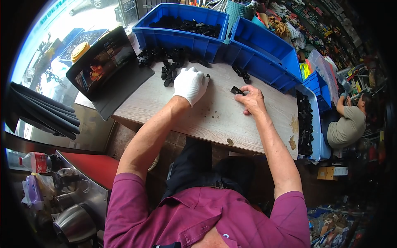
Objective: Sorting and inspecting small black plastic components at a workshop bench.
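My right hand, bare, pinches a small black plastic part between thumb and fingers just above the table. A white knit glove covers my left hand, whose fingers are curled down over the tabletop. A dark bit shows at its fingertips; what it is, the glove hides. Close beside that hand lies a loose heap of black plastic parts. Two or so similar black pieces lie beyond my right hand, in front of a blue bin.
At the back stand a blue bin of black parts and a second blue bin. A tablet leans at left. Right of the table, a light-blue tub holds more black parts. Another person sits farther right.
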The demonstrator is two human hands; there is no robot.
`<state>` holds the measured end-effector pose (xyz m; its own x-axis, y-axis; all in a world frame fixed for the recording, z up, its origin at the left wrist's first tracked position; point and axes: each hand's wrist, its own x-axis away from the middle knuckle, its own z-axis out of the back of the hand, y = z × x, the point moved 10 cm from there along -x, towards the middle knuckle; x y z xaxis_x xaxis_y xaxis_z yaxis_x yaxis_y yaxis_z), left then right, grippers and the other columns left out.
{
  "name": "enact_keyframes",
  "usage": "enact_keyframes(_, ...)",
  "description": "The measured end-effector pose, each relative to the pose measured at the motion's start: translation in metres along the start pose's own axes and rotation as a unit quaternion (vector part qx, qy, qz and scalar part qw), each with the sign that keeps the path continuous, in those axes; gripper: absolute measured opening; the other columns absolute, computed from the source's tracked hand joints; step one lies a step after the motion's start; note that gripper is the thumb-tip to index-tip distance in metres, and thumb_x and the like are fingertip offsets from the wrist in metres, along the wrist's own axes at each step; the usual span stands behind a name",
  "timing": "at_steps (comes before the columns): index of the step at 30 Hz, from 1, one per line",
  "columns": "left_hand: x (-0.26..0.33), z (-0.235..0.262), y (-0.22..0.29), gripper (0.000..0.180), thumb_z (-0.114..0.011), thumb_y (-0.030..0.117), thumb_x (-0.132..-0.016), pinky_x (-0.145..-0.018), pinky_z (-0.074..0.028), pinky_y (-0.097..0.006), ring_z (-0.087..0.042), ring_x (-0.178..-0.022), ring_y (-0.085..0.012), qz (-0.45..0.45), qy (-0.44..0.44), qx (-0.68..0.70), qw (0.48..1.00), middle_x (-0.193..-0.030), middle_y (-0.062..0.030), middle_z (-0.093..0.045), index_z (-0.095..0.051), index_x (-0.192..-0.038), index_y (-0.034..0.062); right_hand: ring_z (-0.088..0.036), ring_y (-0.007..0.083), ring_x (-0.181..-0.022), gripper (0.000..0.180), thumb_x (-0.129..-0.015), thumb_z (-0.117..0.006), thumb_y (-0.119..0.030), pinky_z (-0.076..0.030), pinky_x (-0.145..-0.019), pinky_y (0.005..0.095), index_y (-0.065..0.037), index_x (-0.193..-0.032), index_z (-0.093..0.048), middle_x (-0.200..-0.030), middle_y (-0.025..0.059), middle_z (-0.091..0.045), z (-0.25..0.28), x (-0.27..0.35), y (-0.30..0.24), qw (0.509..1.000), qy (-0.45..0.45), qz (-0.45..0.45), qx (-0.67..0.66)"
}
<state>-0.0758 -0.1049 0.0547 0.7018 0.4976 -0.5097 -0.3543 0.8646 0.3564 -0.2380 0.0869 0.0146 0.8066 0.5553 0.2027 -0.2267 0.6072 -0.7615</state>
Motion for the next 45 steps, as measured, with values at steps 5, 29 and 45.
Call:
enact_keyframes(5, 0.008, -0.011, 0.026, 0.020, -0.065, 0.025, -0.093, -0.078, -0.057, -0.047, -0.067, -0.090, -0.0372, -0.051, -0.028, -0.009, 0.998, -0.093, -0.0130, -0.073, -0.075, -0.089, 0.0083, -0.059, 0.0122, -0.054, 0.035, -0.076, -0.082, -0.020, -0.054, -0.041, 0.0290, -0.007, -0.107, -0.073, -0.071, 0.0017, -0.064, 0.000, 0.003, 0.004, 1.000, 0.011, 0.010, 0.007)
enact_keyframes(29, 0.019, -0.027, 0.110, 0.026, -0.064, 0.009, -0.088, -0.081, -0.057, -0.042, -0.069, -0.095, -0.0346, -0.234, -0.077, 0.177, 0.953, -0.101, -0.0106, -0.073, -0.076, -0.111, 0.0123, -0.055, 0.0131, -0.044, 0.030, -0.080, -0.075, -0.009, -0.052, -0.040, 0.0299, -0.004, -0.110, -0.074, -0.059, 0.0024, -0.059, -0.008, 0.016, 0.012, 0.999, -0.007, 0.037, -0.034)
enact_keyframes(45, 0.032, -0.020, 0.116, 0.031, -0.067, 0.009, -0.087, -0.087, -0.054, -0.046, -0.067, -0.105, -0.0359, -0.276, -0.060, 0.185, 0.941, -0.117, -0.0122, -0.069, -0.072, -0.118, 0.0109, -0.055, 0.0110, -0.044, 0.031, -0.079, -0.072, -0.008, -0.052, -0.041, 0.0273, -0.002, -0.110, -0.072, -0.057, 0.0009, -0.057, 0.000, 0.025, 0.009, 0.998, -0.011, 0.040, -0.042)
